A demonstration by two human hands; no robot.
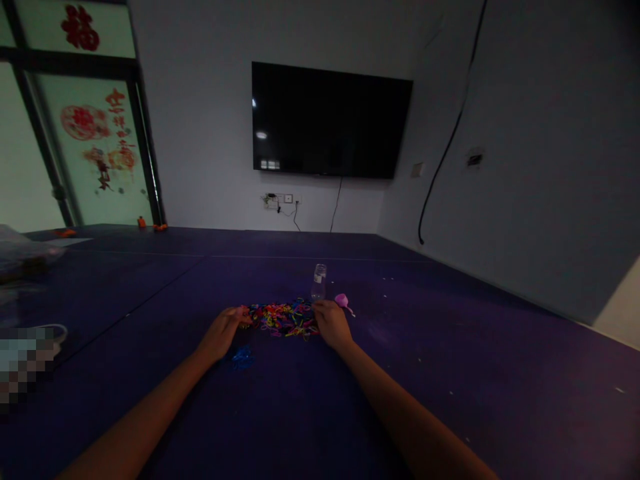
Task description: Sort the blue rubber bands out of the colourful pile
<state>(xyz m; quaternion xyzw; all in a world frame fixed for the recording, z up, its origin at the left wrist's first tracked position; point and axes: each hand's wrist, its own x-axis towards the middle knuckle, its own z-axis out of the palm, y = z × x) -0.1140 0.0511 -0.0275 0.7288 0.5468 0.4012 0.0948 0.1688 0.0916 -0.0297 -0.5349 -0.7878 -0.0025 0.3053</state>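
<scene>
A loose, flattened pile of small multicoloured rubber bands (280, 319) lies on the dark purple surface between my two hands. My left hand (223, 331) rests at the pile's left edge, its fingers stretched toward the bands and its fingertips touching them. At the right edge is my right hand (332, 323), its fingers extended along the bands and partly covering them. Just behind it stands a clear bottle (319, 283) with a pale label. A pink cap-like piece with a strap (341, 300) lies to the right. A separate clump of blue bands (243, 359) sits near my left wrist.
The broad purple surface (320, 413) has small white specks on its right. At left are a clear plastic bag (25, 257) and a pixelated object (25, 360) with a white loop. A television (330, 123) hangs on the far wall; a black cable (445, 150) hangs at right.
</scene>
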